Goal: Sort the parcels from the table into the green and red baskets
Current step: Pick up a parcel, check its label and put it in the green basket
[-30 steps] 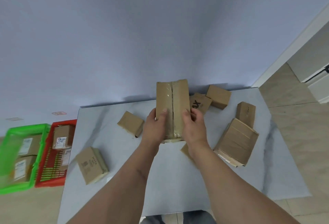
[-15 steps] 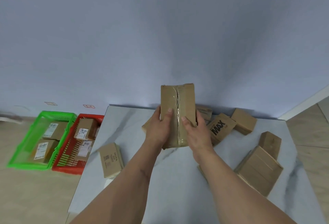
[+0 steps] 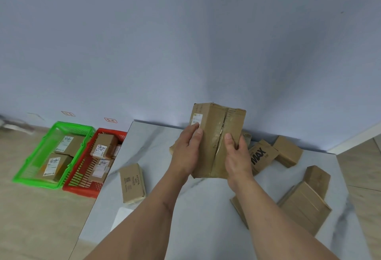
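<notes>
Above the bench [image 3: 156, 214], from the single head view, both hands are clamped on one parcel [image 3: 214, 136]. It stands upright, long axis vertical, lifted off the marble top. The left hand [image 3: 185, 152] grips its left edge with the thumb lying over a white label; the right hand [image 3: 237, 156] grips the right side beside the taped seam. The hands sit apart, the parcel's width between them.

Both baskets stand on the floor off the bench's left end: the red basket [image 3: 80, 187] just beside the bench, the green basket [image 3: 26, 175] touching it on the far side. Each already holds labelled boxes. So the parcel's way out lies leftward, and the left hand is the nearer one to carry it, I'd judge.

More parcels lie on the bench: a MYFA box [image 3: 132, 183] near the left edge, a MAX box [image 3: 261, 156] and others to the right.
</notes>
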